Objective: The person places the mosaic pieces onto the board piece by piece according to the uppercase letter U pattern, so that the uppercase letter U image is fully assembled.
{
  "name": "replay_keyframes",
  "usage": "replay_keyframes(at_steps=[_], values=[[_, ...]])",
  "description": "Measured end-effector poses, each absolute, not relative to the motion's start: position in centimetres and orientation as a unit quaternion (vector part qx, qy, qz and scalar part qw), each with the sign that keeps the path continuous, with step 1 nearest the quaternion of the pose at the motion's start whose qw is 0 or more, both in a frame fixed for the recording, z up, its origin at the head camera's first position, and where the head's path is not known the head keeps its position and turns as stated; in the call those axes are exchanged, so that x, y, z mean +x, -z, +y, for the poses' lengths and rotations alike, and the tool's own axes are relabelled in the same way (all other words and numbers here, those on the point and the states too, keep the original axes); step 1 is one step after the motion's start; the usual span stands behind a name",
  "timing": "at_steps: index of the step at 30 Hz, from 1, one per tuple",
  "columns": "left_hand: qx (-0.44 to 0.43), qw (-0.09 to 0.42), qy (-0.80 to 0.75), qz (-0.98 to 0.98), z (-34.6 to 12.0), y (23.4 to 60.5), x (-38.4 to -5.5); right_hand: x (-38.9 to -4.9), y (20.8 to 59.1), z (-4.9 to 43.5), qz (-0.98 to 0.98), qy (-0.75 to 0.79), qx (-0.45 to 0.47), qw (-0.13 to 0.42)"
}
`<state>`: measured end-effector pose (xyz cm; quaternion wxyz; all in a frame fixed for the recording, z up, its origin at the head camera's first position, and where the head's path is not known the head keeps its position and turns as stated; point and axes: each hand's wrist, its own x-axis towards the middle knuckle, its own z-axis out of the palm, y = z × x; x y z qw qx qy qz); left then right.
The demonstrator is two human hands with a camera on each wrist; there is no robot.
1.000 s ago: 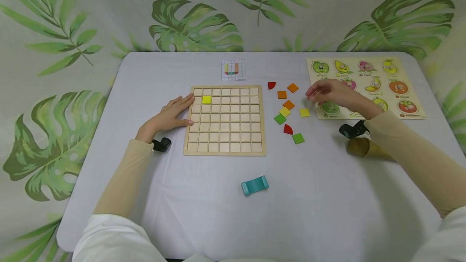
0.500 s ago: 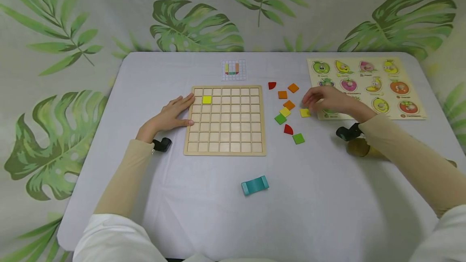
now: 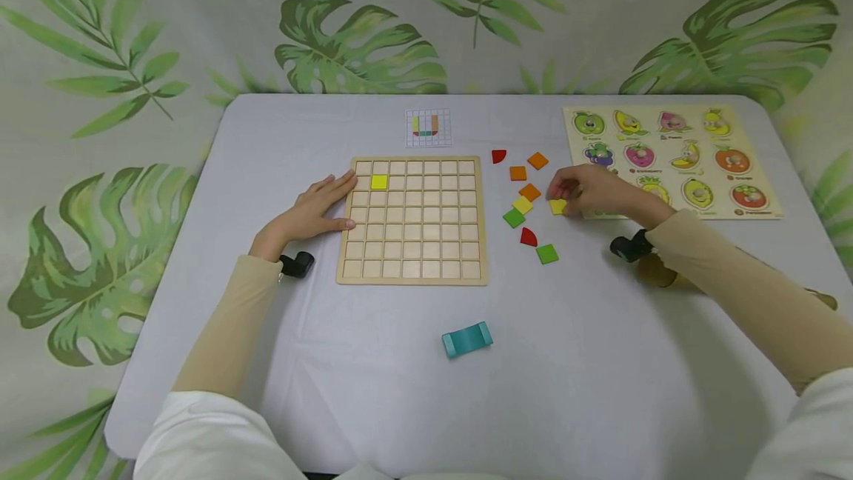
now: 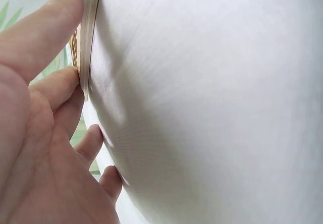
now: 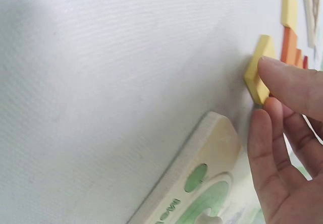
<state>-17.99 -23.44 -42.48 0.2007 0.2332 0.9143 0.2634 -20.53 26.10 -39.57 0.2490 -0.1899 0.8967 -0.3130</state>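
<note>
My left hand (image 3: 313, 210) rests spread against the left edge of a wooden grid board (image 3: 413, 228), thumb and fingertips on its frame. A bright yellow square tile (image 3: 379, 182) sits in the board's second row, second column. My right hand (image 3: 593, 191) is over a yellow square tile (image 3: 557, 207) on the table, right of the board. In the right wrist view, the thumb overlaps that yellow tile (image 5: 258, 77) and bent fingertips are at its lower edge. Several loose tiles lie nearby: orange squares (image 3: 517, 173), another yellow square (image 3: 523, 204), green squares (image 3: 547, 254) and red quarter-circles (image 3: 529, 236).
A small pattern card (image 3: 429, 128) with a coloured U lies behind the board. A fruit puzzle board (image 3: 713, 198) reaches under the right hand. A teal curved block (image 3: 467, 340) lies in front; a brown cylindrical object (image 3: 656, 271) is partly hidden beneath the right forearm.
My right hand has moved left and toward me, from over the fruit puzzle board to the yellow tile at its left edge. My left hand has stayed on the grid board.
</note>
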Motion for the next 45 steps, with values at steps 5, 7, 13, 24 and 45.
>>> replay_keyframes(at_steps=[5, 7, 13, 24, 45], values=[[0.234, 0.203, -0.264, 0.913, -23.5, 42.3, -18.0, -20.6, 39.8, 25.9, 0.904, 0.291, -0.195, 0.244], [0.234, 0.203, -0.264, 0.913, -23.5, 42.3, -18.0, -20.7, 39.9, 25.9, 0.906, 0.288, -0.196, 0.242], [0.241, 0.202, -0.261, 0.913, -23.5, 42.3, -18.0, -21.0, 40.0, 25.8, 0.904, 0.288, -0.197, 0.246], [0.237, 0.208, -0.251, 0.915, -23.6, 42.4, -18.1, -21.9, 38.1, 25.2, 0.861, 0.373, -0.218, 0.269], [0.232, 0.209, -0.257, 0.915, -23.5, 42.4, -18.2, -24.7, 38.6, 13.8, 0.828, 0.428, -0.245, 0.267]])
